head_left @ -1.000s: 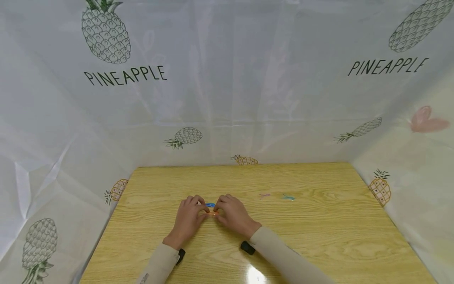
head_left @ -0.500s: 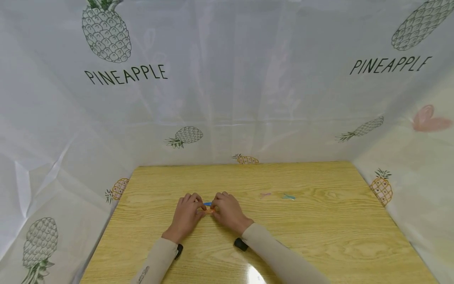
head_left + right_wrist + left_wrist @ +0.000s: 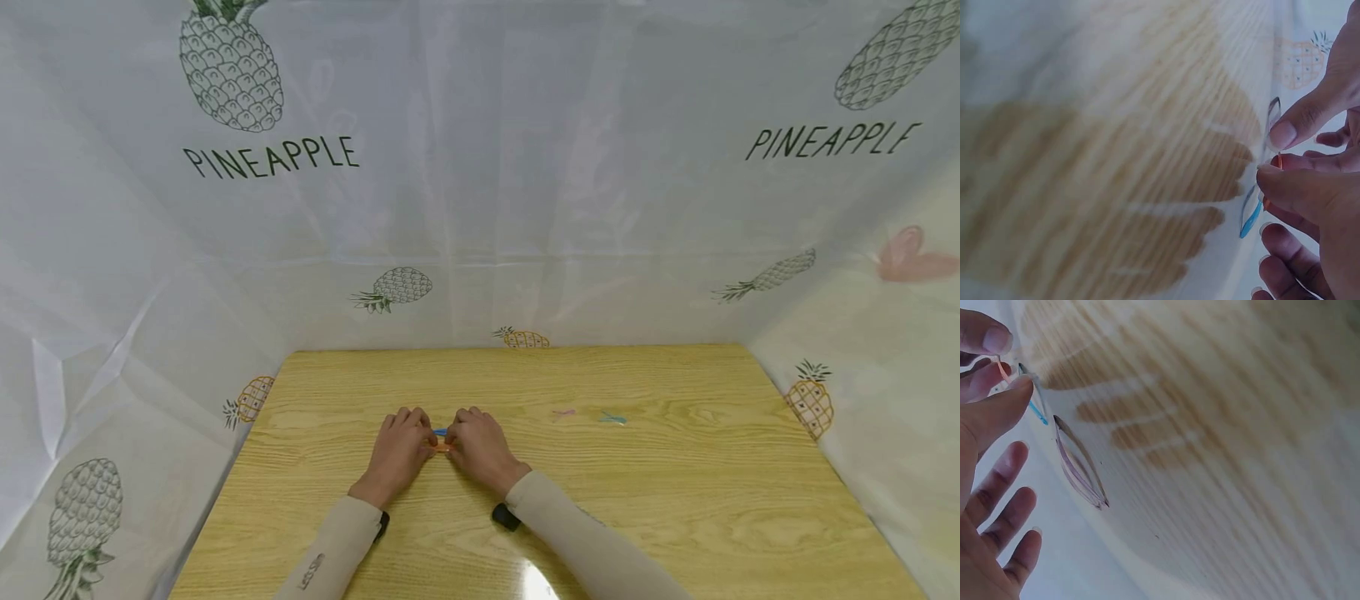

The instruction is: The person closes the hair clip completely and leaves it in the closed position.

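Note:
A thin orange band (image 3: 442,447) stretches between my two hands close over the wooden table. My left hand (image 3: 397,454) pinches one end with thumb and forefinger, its other fingers spread apart in the left wrist view. The opposite end sits in the thumb-and-finger pinch of my right hand (image 3: 482,450). Just behind the fingertips lies a blue band (image 3: 440,432), partly covered by the hands; its bright blue end (image 3: 1250,220) shows in the right wrist view. A pale purple looped band (image 3: 1075,472) rests near my left fingers, hidden by that hand in the head view.
Farther right on the wooden table (image 3: 675,492) lie a small pink band (image 3: 564,412) and a teal band (image 3: 613,418). White sheeting (image 3: 480,183) printed with pineapples stands behind and along both sides of the table.
Both hands have shifted slightly left, and the right hand has come nearer the left. The orange band stays pinched between them; the pink and teal bands lie where they were.

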`<state>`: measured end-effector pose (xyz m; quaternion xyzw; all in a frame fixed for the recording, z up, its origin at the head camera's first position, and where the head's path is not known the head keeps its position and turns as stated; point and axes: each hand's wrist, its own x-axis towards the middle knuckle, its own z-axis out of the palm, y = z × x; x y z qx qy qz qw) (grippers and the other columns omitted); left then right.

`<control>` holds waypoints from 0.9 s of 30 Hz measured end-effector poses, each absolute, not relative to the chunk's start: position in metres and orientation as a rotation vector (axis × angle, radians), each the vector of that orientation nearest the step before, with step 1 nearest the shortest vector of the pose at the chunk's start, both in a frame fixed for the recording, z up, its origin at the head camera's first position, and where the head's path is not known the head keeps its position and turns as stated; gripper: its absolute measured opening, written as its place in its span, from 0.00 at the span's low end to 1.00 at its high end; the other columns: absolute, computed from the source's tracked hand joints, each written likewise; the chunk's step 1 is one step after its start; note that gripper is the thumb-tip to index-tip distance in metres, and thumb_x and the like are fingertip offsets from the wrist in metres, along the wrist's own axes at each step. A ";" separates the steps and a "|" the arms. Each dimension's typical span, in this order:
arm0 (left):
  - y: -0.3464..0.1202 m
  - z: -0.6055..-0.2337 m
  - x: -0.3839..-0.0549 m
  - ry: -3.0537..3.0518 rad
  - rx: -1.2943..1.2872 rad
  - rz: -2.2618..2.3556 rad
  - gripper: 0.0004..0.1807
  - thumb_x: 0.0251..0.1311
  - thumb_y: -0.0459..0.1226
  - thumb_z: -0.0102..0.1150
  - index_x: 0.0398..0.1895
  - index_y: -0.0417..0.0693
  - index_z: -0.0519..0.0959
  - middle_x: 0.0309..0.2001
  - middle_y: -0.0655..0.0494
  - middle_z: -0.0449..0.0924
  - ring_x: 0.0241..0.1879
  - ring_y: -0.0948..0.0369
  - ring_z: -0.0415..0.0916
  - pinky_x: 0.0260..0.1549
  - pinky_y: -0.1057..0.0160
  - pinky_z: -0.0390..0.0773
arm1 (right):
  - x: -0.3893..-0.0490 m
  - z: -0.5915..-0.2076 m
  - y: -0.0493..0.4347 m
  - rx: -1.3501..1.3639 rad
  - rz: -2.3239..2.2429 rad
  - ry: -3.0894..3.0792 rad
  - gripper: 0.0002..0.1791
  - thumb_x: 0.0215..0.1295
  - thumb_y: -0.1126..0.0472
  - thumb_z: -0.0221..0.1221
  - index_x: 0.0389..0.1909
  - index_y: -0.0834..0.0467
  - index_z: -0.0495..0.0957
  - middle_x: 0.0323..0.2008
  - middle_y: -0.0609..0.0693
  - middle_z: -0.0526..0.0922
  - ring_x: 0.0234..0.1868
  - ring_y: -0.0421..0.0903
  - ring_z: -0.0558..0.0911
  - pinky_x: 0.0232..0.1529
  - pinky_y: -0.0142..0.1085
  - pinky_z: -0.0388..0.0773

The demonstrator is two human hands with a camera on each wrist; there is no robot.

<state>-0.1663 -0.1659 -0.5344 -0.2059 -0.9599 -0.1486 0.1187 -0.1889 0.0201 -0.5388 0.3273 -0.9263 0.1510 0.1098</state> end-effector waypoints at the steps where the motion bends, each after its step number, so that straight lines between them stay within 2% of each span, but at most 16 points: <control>1: -0.166 -0.535 -0.167 -2.812 -0.603 -0.426 0.06 0.54 0.36 0.81 0.29 0.51 0.89 0.43 0.56 0.77 0.45 0.54 0.71 0.48 0.51 0.73 | -0.189 -0.539 0.020 0.961 0.437 -2.728 0.05 0.62 0.55 0.78 0.35 0.49 0.91 0.37 0.43 0.82 0.37 0.42 0.78 0.39 0.32 0.75; 9: -0.165 -0.539 -0.171 -2.856 -0.602 -0.406 0.05 0.57 0.37 0.79 0.30 0.53 0.89 0.45 0.57 0.78 0.46 0.54 0.71 0.49 0.50 0.72 | -0.192 -0.543 0.018 0.940 0.411 -2.768 0.05 0.63 0.53 0.77 0.36 0.49 0.92 0.37 0.43 0.82 0.37 0.42 0.78 0.40 0.33 0.75; 27: -0.164 -0.540 -0.171 -2.821 -0.583 -0.354 0.06 0.55 0.39 0.81 0.29 0.55 0.89 0.43 0.57 0.78 0.44 0.54 0.72 0.46 0.52 0.73 | -0.194 -0.542 0.021 0.942 0.478 -2.775 0.07 0.61 0.53 0.78 0.37 0.49 0.92 0.36 0.43 0.82 0.36 0.42 0.77 0.39 0.33 0.74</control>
